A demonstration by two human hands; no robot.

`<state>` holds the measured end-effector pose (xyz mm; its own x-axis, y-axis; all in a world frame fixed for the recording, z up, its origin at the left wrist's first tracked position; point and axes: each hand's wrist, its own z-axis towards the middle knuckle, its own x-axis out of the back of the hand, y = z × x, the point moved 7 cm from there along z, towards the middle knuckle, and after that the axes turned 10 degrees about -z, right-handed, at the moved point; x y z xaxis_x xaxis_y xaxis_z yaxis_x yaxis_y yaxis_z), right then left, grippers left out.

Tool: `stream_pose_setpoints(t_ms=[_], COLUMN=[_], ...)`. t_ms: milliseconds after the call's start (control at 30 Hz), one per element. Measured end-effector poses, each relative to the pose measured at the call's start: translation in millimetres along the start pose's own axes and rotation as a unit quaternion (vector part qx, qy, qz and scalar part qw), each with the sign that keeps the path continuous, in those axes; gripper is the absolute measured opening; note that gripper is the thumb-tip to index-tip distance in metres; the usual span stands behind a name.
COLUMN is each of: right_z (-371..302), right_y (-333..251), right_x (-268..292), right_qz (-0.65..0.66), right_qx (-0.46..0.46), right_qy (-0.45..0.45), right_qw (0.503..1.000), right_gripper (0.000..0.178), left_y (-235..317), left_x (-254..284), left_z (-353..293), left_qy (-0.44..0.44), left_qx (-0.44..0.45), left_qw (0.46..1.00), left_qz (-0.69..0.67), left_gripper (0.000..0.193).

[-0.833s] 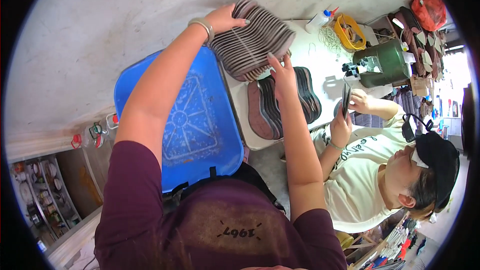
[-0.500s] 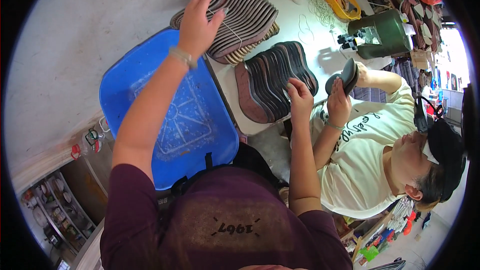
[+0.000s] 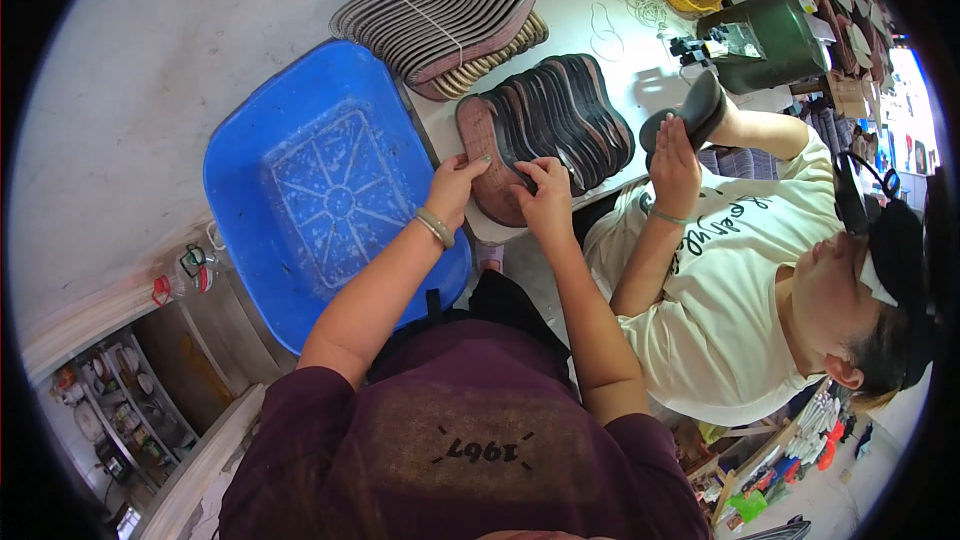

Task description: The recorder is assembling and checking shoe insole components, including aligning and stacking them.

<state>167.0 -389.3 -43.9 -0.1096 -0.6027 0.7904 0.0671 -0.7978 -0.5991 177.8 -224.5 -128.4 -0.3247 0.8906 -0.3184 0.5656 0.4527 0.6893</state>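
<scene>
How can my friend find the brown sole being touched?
Right of the big blue plastic tub is a white table. On it sits a row of dark shoe soles. Pick the flat reddish-brown sole at the row's left end: its broad face shows; neighbours show mostly narrow strips.

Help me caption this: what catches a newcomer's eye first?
Probably the big blue plastic tub, left of the white tabletop. Next, the row of dark, sole-shaped pieces on that tabletop, with the wearer's left hand and right hand at its reddish-brown left end; beyond it, by the wall, the string-tied bundle of grey-brown sole-shaped pieces.
</scene>
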Motion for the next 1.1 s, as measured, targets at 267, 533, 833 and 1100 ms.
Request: stream_pose_setpoints(t_ms=[267, 533, 833, 1100], right_z=[-4.8, 7.3, 19.8, -2.2], right_y=[22.9, 34.4, 20.1, -8.3], right_x=[16.2, 44.0, 104.1, 132.0], right_qz=[0.434, 0.56, 0.177, -0.076], right_qx=[-0.204, -0.227, -0.059, 0.032], right_qy=[-0.193, -0.159, 0.108, 0.27], right_qw=[0.856, 0.781, 0.976, 0.959], right_gripper=[0.037, 0.03, 0.014, 0.013], left_y=[52.1, 79.6, 56.1, 37.4], left_x=[-50.8, -106.0, -131.3, -146.2], left_z=[-73.0, -88.7, -74.4, -59.4], left_qy=[-0.117, -0.264, -0.258, -0.253], left_qx=[-0.137, 0.02, -0.089, -0.015], left_qw=[0.984, 0.964, 0.96, 0.967], left_qz=[-0.004, -0.02, 0.066, -0.002], left_gripper=[0.038, 0.035, 0.024, 0.019])
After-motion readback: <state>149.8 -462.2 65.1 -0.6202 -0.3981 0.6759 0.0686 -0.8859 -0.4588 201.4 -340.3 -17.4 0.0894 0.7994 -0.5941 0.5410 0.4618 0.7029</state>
